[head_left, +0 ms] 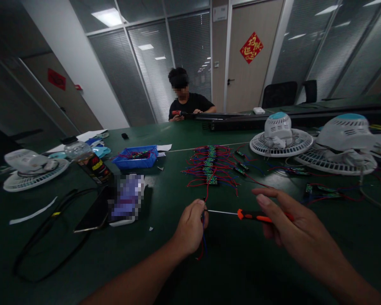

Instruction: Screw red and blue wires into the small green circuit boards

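My left hand [192,226] is closed around a small wired part that looks like a circuit board, mostly hidden by the fingers. Red and blue wires [204,241] hang below the fist, and a red wire rises above it. In my right hand [292,224] lies a screwdriver [249,215] with an orange and black handle, held loosely between thumb and fingers, the index finger stretched out. Its thin shaft points left, with the tip at my left fingers. Just beyond, a row of green circuit boards [211,163] with red and blue wires lies on the table.
A blue bin [136,157] holds wired parts. Fans [279,137] stand right, another fan [34,167] left. A bottle [90,163], dark phone [93,212], second device [127,199] and black cable [17,254] lie left. Across the green table [165,271], a person [189,101] holds a red tool.
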The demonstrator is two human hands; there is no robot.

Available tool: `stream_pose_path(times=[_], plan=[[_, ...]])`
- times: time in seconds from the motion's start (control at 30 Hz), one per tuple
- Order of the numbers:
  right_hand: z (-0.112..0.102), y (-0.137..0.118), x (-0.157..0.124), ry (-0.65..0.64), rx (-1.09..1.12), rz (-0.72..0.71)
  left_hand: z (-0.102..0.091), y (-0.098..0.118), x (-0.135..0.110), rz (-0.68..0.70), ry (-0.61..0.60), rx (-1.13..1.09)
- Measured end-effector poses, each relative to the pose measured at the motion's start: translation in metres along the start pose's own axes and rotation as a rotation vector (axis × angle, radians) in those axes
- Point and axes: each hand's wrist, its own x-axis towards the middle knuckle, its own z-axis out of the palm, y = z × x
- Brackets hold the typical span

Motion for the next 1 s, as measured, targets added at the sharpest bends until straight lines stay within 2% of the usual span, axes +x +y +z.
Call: stream_pose_path(times=[0.13, 0.37, 0.83, 1.0], plan=[[0.0, -0.0001, 0.0007, 0.025, -0.039, -0.031, -0.0005, -0.0015, -0.0004, 0.0, -0.011, 0.002], [0.0042, -0.0042, 0.0009, 0.091, 0.06, -0.037, -0.0013, -0.0078, 0.0011, -0.004, -0.006, -0.025], [0.0035, -0.0047, -0.0005, 0.137, 0.101, -0.059, -0.0019, -0.008, 0.0025, -0.009, -0.008, -0.035], [0.0041, -0.001, 0.0002, 0.1, 0.056, -0.068, -0.0019, -0.0082, 0.0025, -0.016, -0.001, -0.034]])
